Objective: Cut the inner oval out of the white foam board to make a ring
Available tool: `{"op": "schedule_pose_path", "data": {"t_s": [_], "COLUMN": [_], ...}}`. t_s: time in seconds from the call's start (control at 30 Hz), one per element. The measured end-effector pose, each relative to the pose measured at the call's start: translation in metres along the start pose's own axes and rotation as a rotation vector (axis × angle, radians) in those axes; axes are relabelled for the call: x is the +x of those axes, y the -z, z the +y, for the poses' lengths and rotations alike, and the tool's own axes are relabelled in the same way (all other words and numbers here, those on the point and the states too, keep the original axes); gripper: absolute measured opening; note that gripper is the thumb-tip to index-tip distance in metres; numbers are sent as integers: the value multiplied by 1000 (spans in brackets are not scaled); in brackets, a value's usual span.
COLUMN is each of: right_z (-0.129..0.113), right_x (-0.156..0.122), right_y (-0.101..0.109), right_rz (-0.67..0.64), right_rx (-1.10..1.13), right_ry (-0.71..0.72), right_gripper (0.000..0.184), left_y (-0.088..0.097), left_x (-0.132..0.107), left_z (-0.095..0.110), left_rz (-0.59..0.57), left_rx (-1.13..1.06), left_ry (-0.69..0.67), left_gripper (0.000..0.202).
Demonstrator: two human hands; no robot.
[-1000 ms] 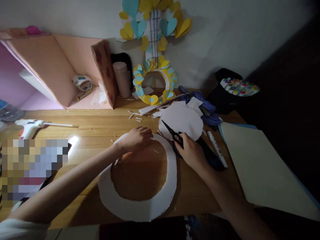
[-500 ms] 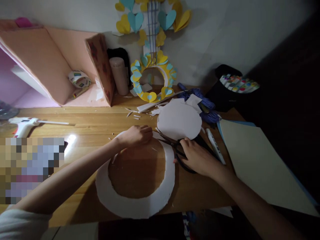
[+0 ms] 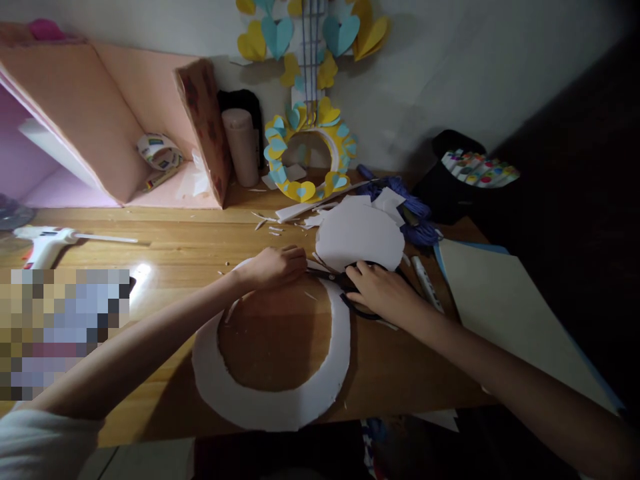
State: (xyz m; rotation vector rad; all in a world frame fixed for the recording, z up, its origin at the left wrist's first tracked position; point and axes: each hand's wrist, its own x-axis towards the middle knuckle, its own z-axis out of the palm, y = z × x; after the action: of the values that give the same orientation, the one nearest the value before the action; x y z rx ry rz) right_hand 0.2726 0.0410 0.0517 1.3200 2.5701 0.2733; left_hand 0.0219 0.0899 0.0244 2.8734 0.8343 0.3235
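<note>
A white paper ring [image 3: 280,403] lies flat on the wooden desk [image 3: 190,247]. My left hand [image 3: 274,267] rests curled on the ring's far edge and presses it down. My right hand [image 3: 383,293] is closed around the handles of black scissors [image 3: 330,275]. The blades point left and meet the ring's far right edge, close to my left fingers. A white paper disc [image 3: 360,237] lies just behind the scissors.
A glue gun [image 3: 47,240] lies at the left. A pink box [image 3: 110,133] holds a tape roll [image 3: 159,151]. A heart-covered paper craft [image 3: 310,147] leans on the wall. Purple yarn [image 3: 415,213], a marker case [image 3: 477,170], a white marker [image 3: 425,283] and beige card [image 3: 510,320] lie right.
My right hand has lowered the scissors from above the disc and turned the blades left to the ring's edge. My left hand has stayed on the ring.
</note>
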Motion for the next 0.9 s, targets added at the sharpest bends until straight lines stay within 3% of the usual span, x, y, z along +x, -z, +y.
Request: {"op": "schedule_pose_path", "data": {"t_s": [0.17,0.9], "right_z": [1,-5], "right_x": [3,2], "right_y": [-4,5], "right_rz": [45,28], "right_rx": [23,-19], "right_ry": [-6,-7], "right_gripper": [23,25], "left_y": [0,-1], "left_x": [-1,-1], "left_z": [0,3], "left_rz": [-3,18], "left_rx": [-30,-99], "left_ry": [28,80], "left_gripper": [30,28]}}
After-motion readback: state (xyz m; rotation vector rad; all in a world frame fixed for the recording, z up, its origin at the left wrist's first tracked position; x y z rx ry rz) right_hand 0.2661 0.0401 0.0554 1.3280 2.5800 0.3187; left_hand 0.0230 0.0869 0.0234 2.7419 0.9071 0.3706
